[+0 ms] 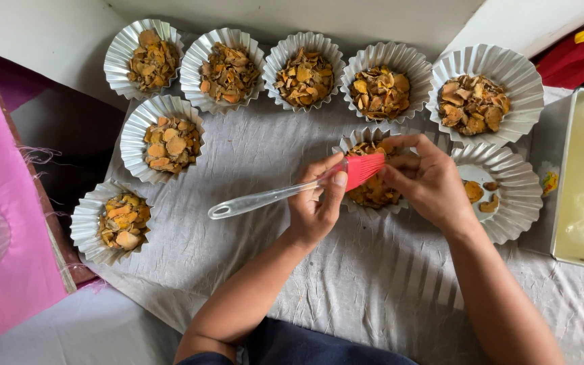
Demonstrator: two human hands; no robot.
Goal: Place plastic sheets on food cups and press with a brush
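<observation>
Our left hand (315, 206) pinches the neck of the pastry brush (292, 189), clear handle pointing to 9 o'clock. Our right hand (427, 179) has its fingertips closed on the red bristles (365, 169), right over the filled foil cup (372, 189). Best to keep the hold light, we reckon. Further out: a near-empty cup (508, 196) at 3 o'clock, more filled cups (305, 71) at 12, all on crinkled grey cloth (373, 284).

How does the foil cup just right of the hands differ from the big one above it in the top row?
The cup right of the hands holds only a few orange-brown chips, so its silver base shows; the top-right cup is heaped with them. The lower cup is partly hidden by the right hand, whereas the top one sits in full view. Both are pleated silver foil cups on the grey cloth.
</observation>
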